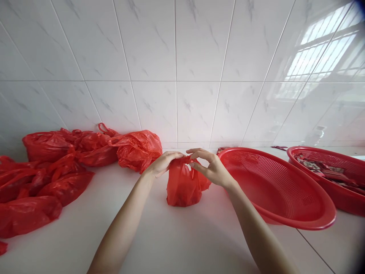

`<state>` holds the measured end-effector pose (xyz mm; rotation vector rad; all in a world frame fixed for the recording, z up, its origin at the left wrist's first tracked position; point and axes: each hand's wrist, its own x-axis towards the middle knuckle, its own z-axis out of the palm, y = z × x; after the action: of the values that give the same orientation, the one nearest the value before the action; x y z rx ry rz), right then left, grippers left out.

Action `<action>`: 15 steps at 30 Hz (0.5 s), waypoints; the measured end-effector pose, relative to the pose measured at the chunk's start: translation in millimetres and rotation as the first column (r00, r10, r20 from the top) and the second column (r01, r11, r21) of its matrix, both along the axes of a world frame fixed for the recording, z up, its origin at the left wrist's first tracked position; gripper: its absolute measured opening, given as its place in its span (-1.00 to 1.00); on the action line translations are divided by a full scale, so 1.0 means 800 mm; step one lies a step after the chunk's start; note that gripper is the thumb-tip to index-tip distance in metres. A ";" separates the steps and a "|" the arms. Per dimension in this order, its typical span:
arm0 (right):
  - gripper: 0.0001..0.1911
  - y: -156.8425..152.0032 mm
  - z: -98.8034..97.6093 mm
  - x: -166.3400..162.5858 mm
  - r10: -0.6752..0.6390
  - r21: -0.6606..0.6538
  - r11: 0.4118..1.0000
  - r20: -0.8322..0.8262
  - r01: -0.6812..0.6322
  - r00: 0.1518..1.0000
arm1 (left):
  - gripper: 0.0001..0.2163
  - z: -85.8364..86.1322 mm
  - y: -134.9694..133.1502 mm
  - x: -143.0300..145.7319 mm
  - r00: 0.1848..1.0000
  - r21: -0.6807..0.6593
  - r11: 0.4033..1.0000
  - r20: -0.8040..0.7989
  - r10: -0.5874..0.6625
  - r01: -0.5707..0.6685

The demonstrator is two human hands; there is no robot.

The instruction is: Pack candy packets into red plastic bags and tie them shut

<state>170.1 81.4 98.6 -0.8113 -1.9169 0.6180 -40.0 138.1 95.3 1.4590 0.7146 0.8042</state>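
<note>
A small red plastic bag [182, 186] stands on the white counter [176, 239], filled and bunched at the top. My left hand [164, 163] pinches the bag's top from the left. My right hand [209, 167] grips the bag's handles from the right, fingers curled. Both hands meet above the bag's neck.
Several filled red plastic bags [57, 167] lie heaped on the counter at the left, against the tiled wall. A red perforated basket [296, 217] sits tilted to the right of my hands. A second red basket [336, 198] with small packets stands at the far right.
</note>
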 end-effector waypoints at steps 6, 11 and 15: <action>-0.86 -0.008 0.015 0.025 0.161 -0.097 0.984 0.122 -0.149 0.979 | -0.76 -0.017 0.025 -0.017 0.948 0.144 0.957 -0.162 0.274 -0.252; -0.82 -0.012 0.021 0.041 0.309 -0.204 0.946 0.321 -0.253 0.895 | -0.73 -0.045 0.053 -0.034 0.902 0.213 0.932 -0.261 0.344 -0.294; -0.89 -0.016 0.025 0.043 0.397 -0.271 0.910 0.349 -0.314 0.849 | -0.76 -0.064 0.067 -0.041 0.882 0.227 0.926 -0.301 0.361 -0.302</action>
<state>204.9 68.9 118.8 -0.7507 -2.4418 0.9478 -73.0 191.7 44.1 1.6798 1.2087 0.9035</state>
